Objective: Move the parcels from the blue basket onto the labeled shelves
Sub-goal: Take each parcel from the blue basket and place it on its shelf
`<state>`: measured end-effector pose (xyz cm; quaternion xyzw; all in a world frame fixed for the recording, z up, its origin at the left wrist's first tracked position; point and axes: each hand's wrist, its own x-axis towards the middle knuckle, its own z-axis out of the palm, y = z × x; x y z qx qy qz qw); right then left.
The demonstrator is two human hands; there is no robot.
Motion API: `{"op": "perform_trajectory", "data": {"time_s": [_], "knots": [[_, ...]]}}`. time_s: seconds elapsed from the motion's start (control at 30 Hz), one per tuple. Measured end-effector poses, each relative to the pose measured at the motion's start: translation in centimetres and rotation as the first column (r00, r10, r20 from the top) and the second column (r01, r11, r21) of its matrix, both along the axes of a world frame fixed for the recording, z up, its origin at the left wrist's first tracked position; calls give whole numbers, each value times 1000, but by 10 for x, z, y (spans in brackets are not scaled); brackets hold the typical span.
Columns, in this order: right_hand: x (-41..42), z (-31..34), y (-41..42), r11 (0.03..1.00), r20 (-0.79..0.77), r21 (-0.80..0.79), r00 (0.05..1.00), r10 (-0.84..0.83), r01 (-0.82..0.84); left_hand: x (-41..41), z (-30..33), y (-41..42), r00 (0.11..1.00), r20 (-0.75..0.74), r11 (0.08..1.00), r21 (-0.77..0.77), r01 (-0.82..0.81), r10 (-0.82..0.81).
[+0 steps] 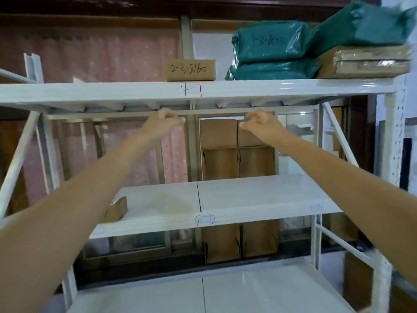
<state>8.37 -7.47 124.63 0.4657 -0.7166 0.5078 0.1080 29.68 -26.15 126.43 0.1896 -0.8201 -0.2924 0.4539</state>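
A small cardboard parcel [191,70] marked 2-3-8160 stands on the top shelf [90,90], just above its front label. Both my arms reach up under that shelf. My left hand [165,123] and my right hand [259,123] hover below the shelf's front edge, fingers loosely curled, holding nothing. To the right on the same shelf lie green plastic-wrapped parcels [270,46] and a flat taped cardboard parcel [365,62]. The blue basket is out of view.
The white metal rack has a middle shelf [248,199] with a small brown box [116,210] at its left, and a lower shelf [248,294]. Stacked cardboard boxes [237,150] stand behind the rack. A diagonal brace [338,136] crosses the right side.
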Motion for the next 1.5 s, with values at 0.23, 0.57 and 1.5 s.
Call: {"op": "perform_trajectory", "data": {"time_s": [0.23, 0.57, 1.5], "knots": [[-8, -128, 61, 967, 50, 253, 998, -30, 17, -45, -136, 48, 955, 287, 992, 116, 48, -80], [-110, -266, 172, 877, 83, 481, 995, -49, 3, -161, -282, 148, 860, 490, 988, 120, 94, -141], [-315, -908, 356, 560, 283, 821, 929, -237, -107, -322, -957, 341, 630, 687, 824, 552, -128, -363]]}}
